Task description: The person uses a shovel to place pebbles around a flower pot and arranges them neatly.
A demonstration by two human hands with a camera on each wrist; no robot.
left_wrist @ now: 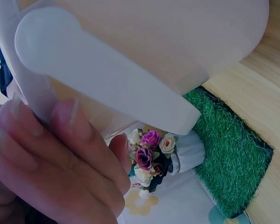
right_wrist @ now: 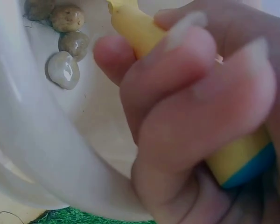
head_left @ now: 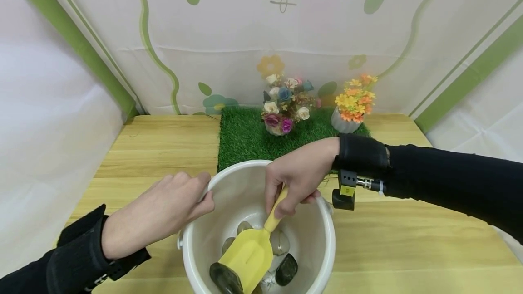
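My right hand [head_left: 295,173] grips the handle of a yellow toy shovel [head_left: 250,251] inside a white bucket [head_left: 189,244]. The shovel slants down to the left, and a dark stone [head_left: 224,276] overlaps the left edge of its blade. Another dark stone [head_left: 287,269] and several paler ones lie at the bucket's bottom. In the right wrist view, the fingers wrap the handle, whose end is blue [right_wrist: 252,165], and a wet white stone [right_wrist: 63,70] lies below. At the bucket's left rim, my left hand [head_left: 163,203] holds on, its fingers bent against the outer wall [left_wrist: 186,28].
The bucket's white carrying handle [left_wrist: 107,74] hangs along its outside. Behind the bucket lies a green turf mat [head_left: 241,137] bearing a pot of mixed flowers [head_left: 283,103] and a pot of orange-yellow flowers [head_left: 353,103]. A patterned curtain closes off the wooden table's [head_left: 408,239] back.
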